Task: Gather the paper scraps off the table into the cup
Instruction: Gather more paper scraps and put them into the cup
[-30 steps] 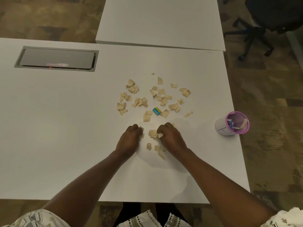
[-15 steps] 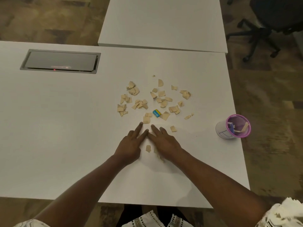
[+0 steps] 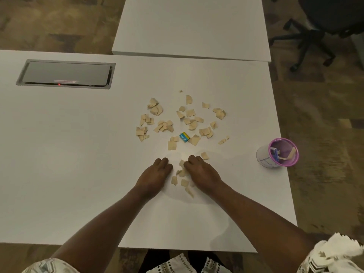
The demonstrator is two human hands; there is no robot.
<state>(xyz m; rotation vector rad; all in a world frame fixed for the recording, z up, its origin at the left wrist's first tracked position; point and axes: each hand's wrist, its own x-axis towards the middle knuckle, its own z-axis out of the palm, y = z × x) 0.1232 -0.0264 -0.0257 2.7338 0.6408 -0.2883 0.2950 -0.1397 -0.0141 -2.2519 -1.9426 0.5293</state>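
From my remote seat I start at the fingers. The left fingers (image 3: 163, 161) are curled under with the knuckles up, their tips on the table (image 3: 78, 154); I cannot tell whether anything lies beneath them. The right fingers (image 3: 194, 159) are curled too, closed around a few paper scraps (image 3: 182, 172) bunched at their tips. The left hand (image 3: 155, 174) and right hand (image 3: 202, 173) sit side by side, apart, with that small bunch in the gap between them and trailing toward six o'clock beside the right wrist. One loose piece lies just at one o'clock from the right knuckles.

Most of the scraps are spread at twelve o'clock from my hands, in several loose clusters that fan from eleven to one o'clock. Among them, near the closest pieces, lies a small blue wrapper piece (image 3: 184, 137) with a yellow edge.

The cup (image 3: 264, 156), white with a pink rim, stands at three o'clock from the right hand, well apart from it and close to the table's right edge. I can see a tan strip and a blue bit inside it.

Farther out, a grey cable hatch (image 3: 66, 74) is sunk into the tabletop at ten o'clock. A second white table (image 3: 193, 26) butts up at twelve o'clock, and a dark office chair (image 3: 325, 20) stands at two o'clock on patterned carpet. Patterned sleeves (image 3: 338, 255) show at the bottom corners.
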